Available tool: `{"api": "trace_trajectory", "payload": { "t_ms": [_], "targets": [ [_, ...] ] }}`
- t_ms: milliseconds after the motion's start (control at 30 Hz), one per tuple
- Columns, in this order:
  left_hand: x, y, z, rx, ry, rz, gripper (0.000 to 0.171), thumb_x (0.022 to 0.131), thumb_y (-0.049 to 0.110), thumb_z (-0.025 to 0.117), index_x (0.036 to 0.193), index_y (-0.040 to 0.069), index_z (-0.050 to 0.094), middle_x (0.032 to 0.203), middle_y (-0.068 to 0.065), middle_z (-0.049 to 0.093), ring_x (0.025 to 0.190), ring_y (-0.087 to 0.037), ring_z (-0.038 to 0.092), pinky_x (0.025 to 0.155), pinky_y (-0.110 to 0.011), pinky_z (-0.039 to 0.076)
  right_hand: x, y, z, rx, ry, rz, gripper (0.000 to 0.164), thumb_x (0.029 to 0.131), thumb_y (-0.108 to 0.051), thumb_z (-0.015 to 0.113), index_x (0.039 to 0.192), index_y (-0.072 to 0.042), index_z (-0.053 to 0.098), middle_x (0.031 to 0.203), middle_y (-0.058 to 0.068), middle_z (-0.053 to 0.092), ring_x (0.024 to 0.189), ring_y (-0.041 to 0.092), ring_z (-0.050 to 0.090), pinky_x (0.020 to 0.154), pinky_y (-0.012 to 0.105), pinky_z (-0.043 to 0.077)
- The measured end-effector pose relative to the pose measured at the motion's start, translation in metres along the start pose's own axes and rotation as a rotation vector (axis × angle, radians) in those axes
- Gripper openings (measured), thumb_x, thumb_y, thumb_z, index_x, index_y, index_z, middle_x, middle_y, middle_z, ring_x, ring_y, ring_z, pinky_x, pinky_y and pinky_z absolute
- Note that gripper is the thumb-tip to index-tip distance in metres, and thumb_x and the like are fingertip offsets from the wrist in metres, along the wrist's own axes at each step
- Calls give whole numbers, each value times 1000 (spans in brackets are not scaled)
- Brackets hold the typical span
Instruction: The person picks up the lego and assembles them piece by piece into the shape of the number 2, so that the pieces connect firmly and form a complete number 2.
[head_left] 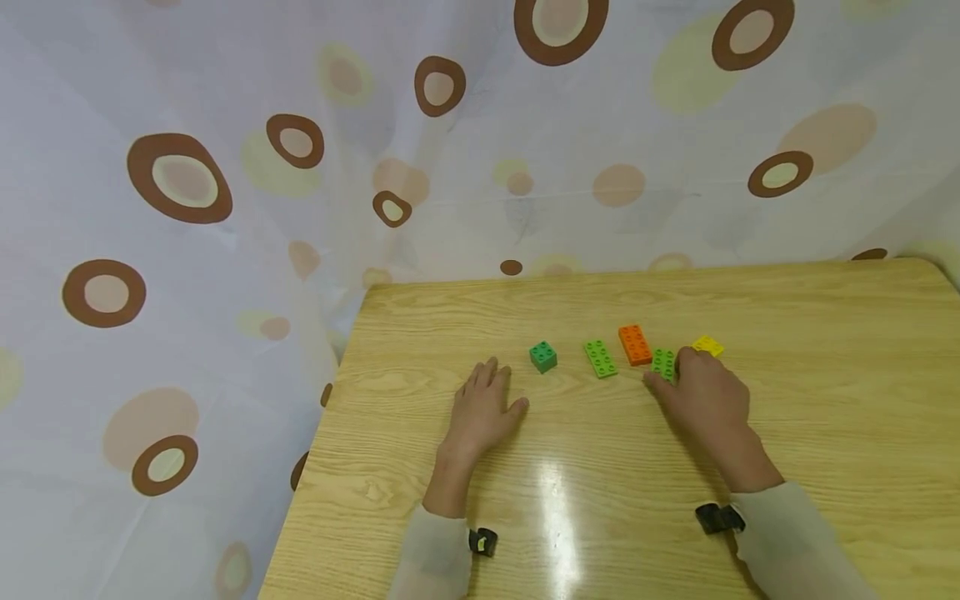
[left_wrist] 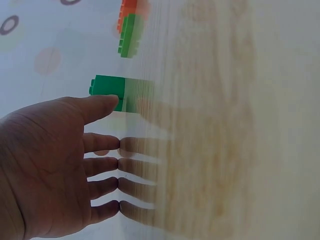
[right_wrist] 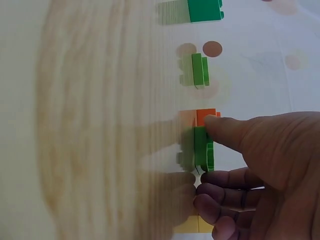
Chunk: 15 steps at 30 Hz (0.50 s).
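Left hand [head_left: 480,412] rests, fingers extended, on wood-grain table [head_left: 622,475]. Right hand [head_left: 708,396] flanks lime-green studded building brick [head_left: 663,363], thumb opposing bent fingers; grip cannot be confirmed.

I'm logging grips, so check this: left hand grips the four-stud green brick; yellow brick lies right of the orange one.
Grip is wrong: the head view shows the left hand on the table, apart from the four-stud green brick. The yellow brick lies right of the orange brick.

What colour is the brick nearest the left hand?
The brick is dark green, best seen in the head view.
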<state>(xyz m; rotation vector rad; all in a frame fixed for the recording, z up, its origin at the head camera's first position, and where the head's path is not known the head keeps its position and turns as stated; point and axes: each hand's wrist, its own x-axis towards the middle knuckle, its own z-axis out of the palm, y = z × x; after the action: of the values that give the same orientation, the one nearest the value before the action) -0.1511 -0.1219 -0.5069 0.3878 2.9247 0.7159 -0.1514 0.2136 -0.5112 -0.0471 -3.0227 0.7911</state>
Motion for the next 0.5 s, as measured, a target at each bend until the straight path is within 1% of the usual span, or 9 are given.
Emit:
{"api": "trace_trajectory", "payload": {
  "t_ms": [133, 267, 400, 500],
  "targets": [
    [1, -1, 2, 8, 0, 2, 63, 106, 37, 65, 156, 2, 49, 169, -21, 33, 157, -44, 27, 121, -66, 32, 0, 2, 0, -3, -16, -6, 39, 99, -34, 72, 93, 3, 61, 84, 17, 62, 60, 25, 53, 43, 35, 39],
    [0, 0, 2, 3, -8, 5, 64, 106, 37, 65, 157, 2, 48, 169, -21, 32, 157, -43, 26, 122, -65, 31, -7, 3, -4, 0, -6, -29, 36, 98, -27, 72, 103, 8, 66, 96, 24, 65, 67, 26, 58, 46, 34, 42],
    [-1, -1, 1, 1, -20, 3, 64, 106, 37, 64, 158, 4, 46, 170, -20, 30, 158, -42, 24, 123, -65, 29, -19, 7, -7, 12, -8, -76, 37, 96, -21, 74, 110, 12, 68, 100, 28, 62, 69, 27, 58, 49, 33, 43],
    [-1, -2, 0, -13, -19, -7, 64, 107, 38, 63, 158, 4, 46, 170, -20, 30, 159, -41, 23, 124, -65, 28, -25, 9, -8, 33, -38, -121, 37, 96, -18, 77, 118, 11, 68, 101, 26, 60, 71, 25, 55, 53, 34, 43]
  ]
}}
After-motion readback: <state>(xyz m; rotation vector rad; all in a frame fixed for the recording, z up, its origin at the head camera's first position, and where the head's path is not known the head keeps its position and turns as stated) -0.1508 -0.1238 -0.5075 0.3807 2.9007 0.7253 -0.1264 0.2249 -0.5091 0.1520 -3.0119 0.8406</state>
